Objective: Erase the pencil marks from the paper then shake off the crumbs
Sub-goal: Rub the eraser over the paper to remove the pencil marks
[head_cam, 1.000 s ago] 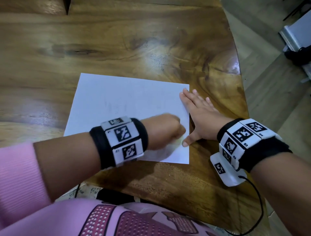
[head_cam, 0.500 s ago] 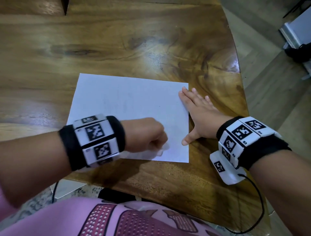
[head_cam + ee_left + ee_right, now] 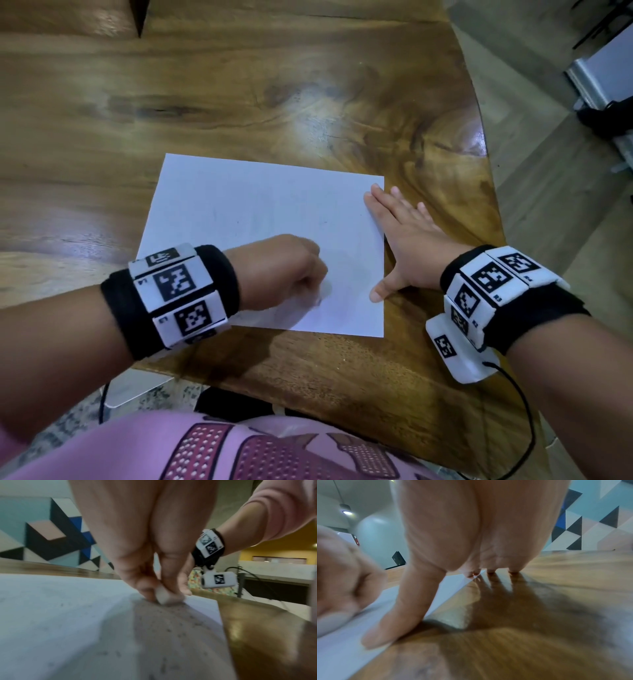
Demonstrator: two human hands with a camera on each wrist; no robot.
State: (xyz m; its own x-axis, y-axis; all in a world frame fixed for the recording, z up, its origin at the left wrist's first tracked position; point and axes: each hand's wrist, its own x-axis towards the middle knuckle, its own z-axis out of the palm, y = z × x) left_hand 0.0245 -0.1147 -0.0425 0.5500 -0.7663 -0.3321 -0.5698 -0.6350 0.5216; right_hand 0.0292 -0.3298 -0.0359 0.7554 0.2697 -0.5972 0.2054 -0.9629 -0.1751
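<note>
A white sheet of paper (image 3: pixel 260 219) lies flat on the wooden table (image 3: pixel 239 85), with faint pencil marks on it. My left hand (image 3: pixel 291 274) pinches a small white eraser (image 3: pixel 163 597) and presses it on the sheet's near right part. Grey crumbs (image 3: pixel 173 627) are scattered on the paper (image 3: pixel 51 615) in front of the eraser. My right hand (image 3: pixel 400 236) lies flat with straight fingers on the paper's right edge, its thumb (image 3: pixel 385 631) on the sheet (image 3: pixel 342 655) and most fingers on the wood.
The table's curved right edge (image 3: pixel 493 192) runs close past my right hand, and its near edge (image 3: pixel 308 404) is just below the paper. A cable (image 3: pixel 524 411) hangs from the right wrist camera. Floor and a grey object (image 3: pixel 603 78) lie to the right.
My left hand swept left along the paper's near part with the eraser, then came back a little to the right. The right hand stayed flat on the paper's edge.
</note>
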